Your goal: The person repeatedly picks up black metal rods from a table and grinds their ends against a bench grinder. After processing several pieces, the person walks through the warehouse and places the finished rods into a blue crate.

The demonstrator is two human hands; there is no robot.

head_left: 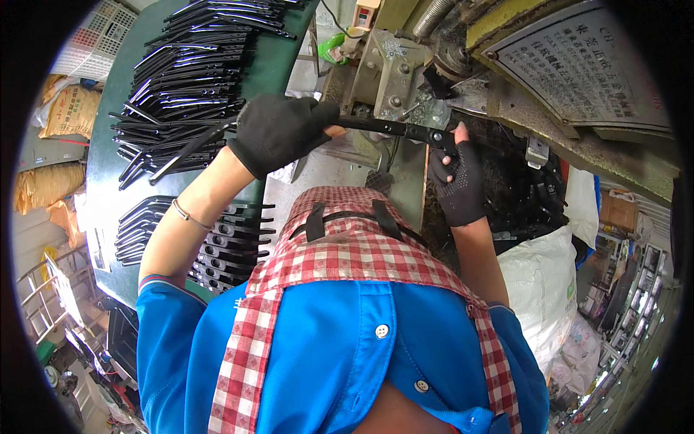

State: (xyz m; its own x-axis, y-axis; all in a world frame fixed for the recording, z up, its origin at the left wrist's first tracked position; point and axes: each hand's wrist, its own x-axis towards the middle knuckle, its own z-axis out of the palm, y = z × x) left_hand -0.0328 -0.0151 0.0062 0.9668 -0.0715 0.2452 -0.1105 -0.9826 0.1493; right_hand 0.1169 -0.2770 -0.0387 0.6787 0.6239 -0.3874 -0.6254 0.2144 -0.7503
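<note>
My left hand (282, 134), in a black work glove, is closed around a bent black metal tube (376, 126). The tube points rightward and carries a dark jointed fitting (437, 137) with a rivet or pin at its end. At that fitting my right hand (460, 184) grips with thumb and fingers; its glove leaves fingertips bare. Left of my left hand, a big pile of similar black tubes (191, 79) lies on a green table (278, 76). Nearer to me, a row of black bent parts with holes (228, 253) rests on the same table, partly behind my left arm.
Ahead to the right stands a machine with a metal fixture (397, 79) and a printed plate (578, 69). Black parts fill a dark area (517, 177) beyond my right hand. A white woven sack (538, 282) stands by my right arm. A plastic crate (94, 40) sits far left.
</note>
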